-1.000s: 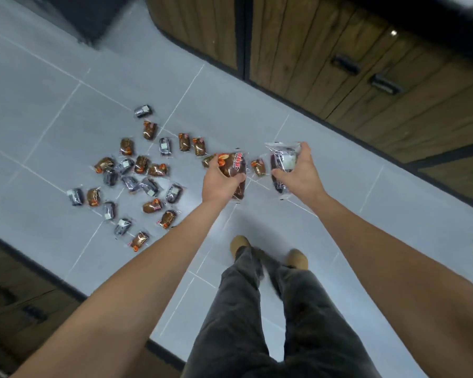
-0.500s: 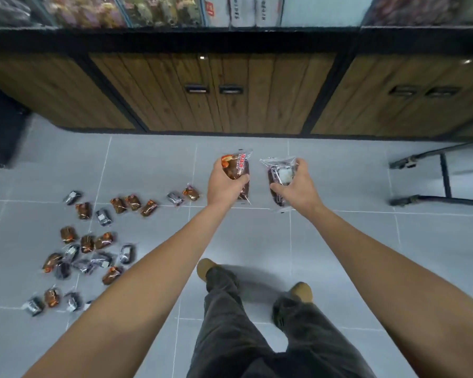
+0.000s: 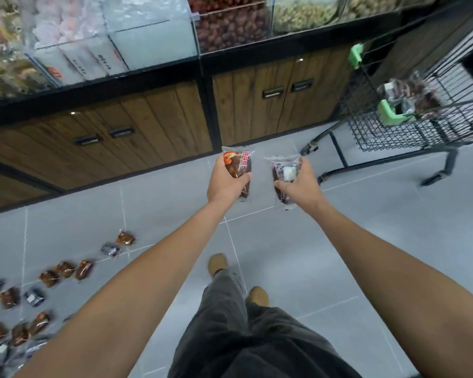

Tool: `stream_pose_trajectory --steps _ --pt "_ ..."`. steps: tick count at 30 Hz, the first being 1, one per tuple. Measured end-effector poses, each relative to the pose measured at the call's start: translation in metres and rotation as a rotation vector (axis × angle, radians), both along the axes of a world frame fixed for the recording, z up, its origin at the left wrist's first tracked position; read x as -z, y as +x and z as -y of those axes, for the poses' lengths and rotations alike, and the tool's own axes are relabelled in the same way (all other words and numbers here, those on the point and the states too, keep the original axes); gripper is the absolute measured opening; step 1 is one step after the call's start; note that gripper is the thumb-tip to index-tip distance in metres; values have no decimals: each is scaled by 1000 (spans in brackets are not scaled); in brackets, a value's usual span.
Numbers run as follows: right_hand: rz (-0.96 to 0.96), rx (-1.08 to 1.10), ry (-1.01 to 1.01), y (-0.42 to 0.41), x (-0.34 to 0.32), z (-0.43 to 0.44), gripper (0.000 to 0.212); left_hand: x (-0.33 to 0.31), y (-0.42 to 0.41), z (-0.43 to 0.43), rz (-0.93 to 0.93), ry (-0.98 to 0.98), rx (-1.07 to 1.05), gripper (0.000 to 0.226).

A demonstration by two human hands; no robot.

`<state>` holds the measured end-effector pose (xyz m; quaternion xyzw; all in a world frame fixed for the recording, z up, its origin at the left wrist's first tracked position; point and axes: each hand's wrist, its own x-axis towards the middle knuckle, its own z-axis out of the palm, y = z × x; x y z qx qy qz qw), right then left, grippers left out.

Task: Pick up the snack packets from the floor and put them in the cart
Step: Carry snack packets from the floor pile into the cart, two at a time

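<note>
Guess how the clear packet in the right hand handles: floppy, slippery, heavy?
Probably light: the right hand holds the clear packet with just thumb and fingers. Likely floppy at the ends: thin film edges stick out crinkled, while the dark filling bulks the middle. Glossy film may be slippery.

We swing toward the cart
The cart [image 3: 372, 132] now shows at the far right edge of the floor [image 3: 284, 255]; the loose packets [image 3: 48, 278] have slipped to its near left corner.
</note>
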<state>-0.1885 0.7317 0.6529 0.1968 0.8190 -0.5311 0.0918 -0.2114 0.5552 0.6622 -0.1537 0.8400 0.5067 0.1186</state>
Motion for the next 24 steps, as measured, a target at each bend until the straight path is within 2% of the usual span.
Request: stream_pose_trajectory --steps 6,11,18,24 --pt "-59 99 30 -20 -12 -84 58 0 -35 -81 3 -42 119 81" --pt "-79 146 59 -51 -12 -155 55 2 -84 -149 -33 -43 237 63" --pt "-40 223 148 -108 -25 -260 64 5 -166 -272 -36 -29 355 70" --pt "-40 323 171 -143 -31 -338 66 -4 -212 -364 -49 -13 500 65"
